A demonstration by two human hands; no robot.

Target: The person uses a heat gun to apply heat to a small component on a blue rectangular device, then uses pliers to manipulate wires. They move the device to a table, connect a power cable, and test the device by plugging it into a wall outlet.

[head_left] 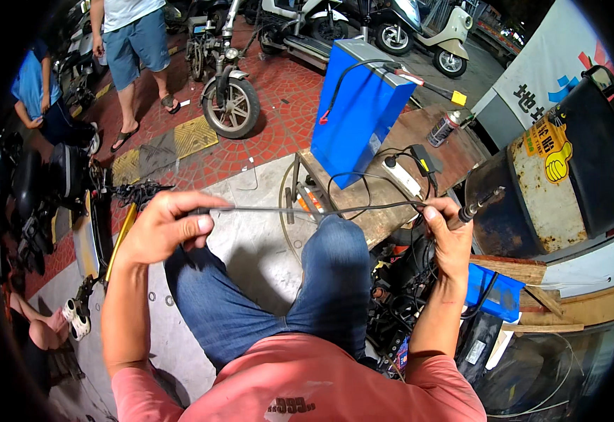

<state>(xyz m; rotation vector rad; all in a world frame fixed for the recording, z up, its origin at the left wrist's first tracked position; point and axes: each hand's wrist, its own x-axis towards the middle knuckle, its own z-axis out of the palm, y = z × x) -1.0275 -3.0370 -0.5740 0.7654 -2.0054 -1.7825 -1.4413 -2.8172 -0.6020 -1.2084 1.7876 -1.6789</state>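
Note:
A thin black cable (374, 207) is stretched taut, nearly level, above my knees. My left hand (166, 228) pinches its left end between thumb and fingers; a dark end piece is partly hidden there. My right hand (449, 228) grips the cable's other end between thumb and forefinger. From the same hand sticks out a dark tool (470, 209) with a thin tip, pointing up and right; its exact kind is unclear. Beyond the cable, a tall blue battery pack (356, 116) stands on a low wooden table (384, 211), its leads ending in a yellow connector (459, 98).
A white power strip (402, 176), a black adapter (425, 163) and a spray can (443, 129) are on the table. A rusty drum (546, 176) stands at the right, above a smaller blue pack (493, 292). Two people and parked scooters (448, 42) are farther back.

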